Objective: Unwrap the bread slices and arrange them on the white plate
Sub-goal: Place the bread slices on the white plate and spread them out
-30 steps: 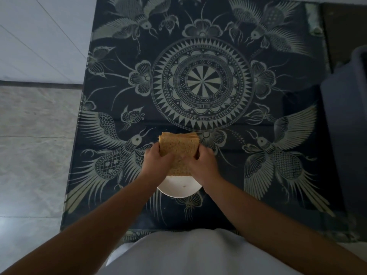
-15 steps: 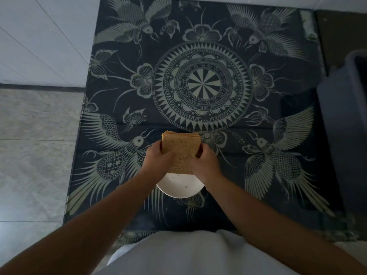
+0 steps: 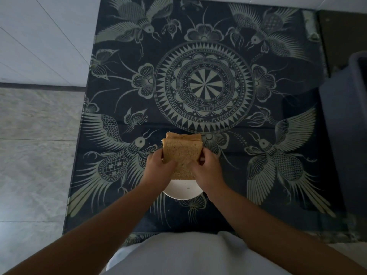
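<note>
A stack of brown bread slices point(image 3: 181, 153) is held between both hands above the white plate point(image 3: 183, 190). My left hand point(image 3: 158, 167) grips the stack's left edge and my right hand point(image 3: 207, 168) grips its right edge. The slices are tilted, top face towards me, with the edges of the slices behind showing at the top. Only the near part of the plate shows below the bread; the rest is hidden by the bread and hands. I cannot see any wrapper on the slices.
The plate lies on a dark cloth point(image 3: 202, 90) printed with birds and a round medallion, covering a table. A grey bin-like container point(image 3: 349, 124) stands at the right edge. Pale floor tiles point(image 3: 35, 147) lie to the left.
The stack has shifted slightly in my hands, with the back slices fanning out a little at the top. Both hands keep their grip above the plate.
</note>
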### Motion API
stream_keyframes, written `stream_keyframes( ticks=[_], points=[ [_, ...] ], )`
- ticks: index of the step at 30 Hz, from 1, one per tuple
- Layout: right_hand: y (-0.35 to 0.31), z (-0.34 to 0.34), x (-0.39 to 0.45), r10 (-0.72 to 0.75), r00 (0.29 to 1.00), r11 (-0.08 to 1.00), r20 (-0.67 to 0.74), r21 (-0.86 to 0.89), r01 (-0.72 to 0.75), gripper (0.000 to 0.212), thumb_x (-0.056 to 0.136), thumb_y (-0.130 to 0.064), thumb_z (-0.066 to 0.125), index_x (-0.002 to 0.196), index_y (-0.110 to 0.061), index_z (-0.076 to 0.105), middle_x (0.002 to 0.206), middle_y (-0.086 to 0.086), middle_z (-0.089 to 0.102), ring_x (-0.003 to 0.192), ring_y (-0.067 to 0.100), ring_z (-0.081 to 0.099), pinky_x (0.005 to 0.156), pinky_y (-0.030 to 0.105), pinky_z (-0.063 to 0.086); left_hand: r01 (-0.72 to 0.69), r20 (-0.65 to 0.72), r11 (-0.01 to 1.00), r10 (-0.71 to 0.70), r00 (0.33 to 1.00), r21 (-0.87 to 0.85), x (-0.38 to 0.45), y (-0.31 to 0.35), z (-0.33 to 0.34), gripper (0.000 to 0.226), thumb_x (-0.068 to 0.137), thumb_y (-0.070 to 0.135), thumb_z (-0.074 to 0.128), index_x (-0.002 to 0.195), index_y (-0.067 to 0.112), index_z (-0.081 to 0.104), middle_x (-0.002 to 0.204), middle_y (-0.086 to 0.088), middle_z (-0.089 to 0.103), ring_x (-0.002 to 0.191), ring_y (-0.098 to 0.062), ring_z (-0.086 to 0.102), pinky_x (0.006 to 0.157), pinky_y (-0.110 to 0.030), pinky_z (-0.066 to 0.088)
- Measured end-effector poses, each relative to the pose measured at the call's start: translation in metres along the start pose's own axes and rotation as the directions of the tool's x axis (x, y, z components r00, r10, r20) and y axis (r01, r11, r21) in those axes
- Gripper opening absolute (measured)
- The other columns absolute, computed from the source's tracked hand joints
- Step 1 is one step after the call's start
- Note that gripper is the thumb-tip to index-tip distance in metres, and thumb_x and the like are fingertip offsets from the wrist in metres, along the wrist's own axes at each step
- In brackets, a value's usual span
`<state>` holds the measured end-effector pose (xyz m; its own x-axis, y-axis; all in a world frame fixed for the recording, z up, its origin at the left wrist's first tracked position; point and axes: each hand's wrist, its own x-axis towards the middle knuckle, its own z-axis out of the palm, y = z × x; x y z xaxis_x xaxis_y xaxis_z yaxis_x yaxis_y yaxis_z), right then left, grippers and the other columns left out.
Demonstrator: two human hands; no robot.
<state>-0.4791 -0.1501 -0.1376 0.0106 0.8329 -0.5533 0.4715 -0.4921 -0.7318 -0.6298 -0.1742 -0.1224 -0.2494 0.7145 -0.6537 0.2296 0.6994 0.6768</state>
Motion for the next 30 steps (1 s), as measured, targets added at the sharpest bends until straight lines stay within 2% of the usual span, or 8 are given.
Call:
stream_keyframes(
  ticks=[2, 5, 8, 14, 18, 20, 24, 30],
  points=[
    [0.004, 0.0, -0.003, -0.003, 1.0, 1.0, -0.008, -0.014, 0.003, 0.043, 0.08, -0.026, 0.066, 0.122, -0.022, 0.056, 0.116, 0.0, 0.046, 0.096, 0.009, 0.055, 0.082, 0.038, 0.055, -0.001, 0.016, 1.0, 0.001, 1.0, 0.0, -0.002, -0.004, -0.001, 0.062, 0.073, 0.038, 0.055, 0.132, 0.02, 0.052, 0.125, -0.009, 0.057, 0.106, -0.026, 0.06, 0.088, -0.049, 0.055],
    [0.008, 0.0, -0.003, 0.016, 1.0, 1.0, -0.014, -0.021, -0.016, 0.045, 0.082, -0.026, 0.068, 0.124, -0.022, 0.055, 0.115, -0.001, 0.044, 0.091, 0.003, 0.052, 0.077, 0.031, 0.051, -0.023, 0.012, 0.998, 0.022, 1.0, 0.06, -0.001, -0.009, 0.001, 0.056, 0.081, 0.031, 0.059, 0.135, 0.019, 0.049, 0.125, -0.007, 0.049, 0.103, -0.022, 0.057, 0.08, -0.038, 0.053],
    [0.008, 0.0, -0.002, 0.02, 1.0, 1.0, -0.006, -0.005, -0.02, 0.039, 0.082, -0.024, 0.068, 0.119, -0.021, 0.058, 0.118, 0.002, 0.047, 0.092, 0.007, 0.056, 0.079, 0.036, 0.056, -0.042, -0.011, 0.995, 0.043, 0.999, 0.094, 0.001, -0.009, 0.005, 0.054, 0.084, 0.026, 0.06, 0.136, 0.017, 0.046, 0.121, -0.004, 0.041, 0.102, -0.021, 0.052, 0.076, -0.033, 0.047],
    [0.007, -0.001, -0.003, 0.008, 1.0, 1.0, -0.02, -0.002, -0.008, 0.038, 0.083, -0.022, 0.067, 0.12, -0.021, 0.056, 0.119, 0.003, 0.046, 0.092, 0.007, 0.055, 0.079, 0.034, 0.054, -0.033, -0.005, 0.998, 0.033, 0.999, 0.049, 0.0, -0.009, 0.005, 0.061, 0.081, 0.027, 0.062, 0.138, 0.017, 0.042, 0.125, -0.005, 0.047, 0.107, -0.022, 0.054, 0.087, -0.042, 0.053],
    [0.008, 0.0, -0.009, 0.055, 0.99, 0.995, -0.13, 0.092, -0.043, 0.048, 0.081, -0.022, 0.068, 0.127, -0.021, 0.054, 0.119, 0.0, 0.047, 0.1, 0.013, 0.056, 0.08, 0.035, 0.053, -0.028, -0.102, 0.999, 0.032, 0.994, 0.04, -0.007, -0.012, 0.008, 0.066, 0.081, 0.027, 0.063, 0.141, 0.02, 0.036, 0.125, 0.0, 0.042, 0.119, -0.023, 0.045, 0.097, -0.051, 0.047],
    [0.009, 0.002, -0.012, 0.056, 0.991, 0.992, -0.121, 0.121, -0.041, 0.046, 0.083, -0.021, 0.069, 0.126, -0.021, 0.054, 0.119, 0.0, 0.049, 0.101, 0.01, 0.056, 0.083, 0.036, 0.055, -0.046, -0.11, 0.998, 0.05, 0.993, 0.033, -0.011, -0.012, 0.011, 0.063, 0.081, 0.023, 0.063, 0.139, 0.021, 0.039, 0.125, -0.001, 0.04, 0.116, -0.023, 0.046, 0.093, -0.046, 0.049],
    [0.01, 0.005, -0.012, 0.018, 0.995, 0.993, -0.103, 0.121, -0.005, 0.048, 0.085, -0.019, 0.068, 0.131, -0.019, 0.054, 0.12, 0.0, 0.052, 0.102, 0.008, 0.057, 0.08, 0.029, 0.054, -0.053, -0.077, 0.999, 0.052, 0.996, -0.012, -0.012, -0.013, 0.01, 0.061, 0.082, 0.021, 0.062, 0.139, 0.02, 0.042, 0.128, -0.005, 0.045, 0.102, -0.016, 0.054, 0.069, -0.025, 0.048],
    [0.012, 0.004, -0.018, -0.007, 0.994, 0.99, -0.107, 0.14, 0.022, 0.048, 0.084, -0.019, 0.069, 0.13, -0.021, 0.054, 0.118, -0.002, 0.052, 0.1, 0.004, 0.057, 0.08, 0.029, 0.055, -0.067, -0.072, 0.996, 0.063, 0.995, -0.056, -0.019, -0.015, 0.006, 0.057, 0.083, 0.02, 0.061, 0.137, 0.024, 0.045, 0.126, -0.003, 0.049, 0.102, -0.017, 0.058, 0.068, -0.026, 0.05]
  ],
)
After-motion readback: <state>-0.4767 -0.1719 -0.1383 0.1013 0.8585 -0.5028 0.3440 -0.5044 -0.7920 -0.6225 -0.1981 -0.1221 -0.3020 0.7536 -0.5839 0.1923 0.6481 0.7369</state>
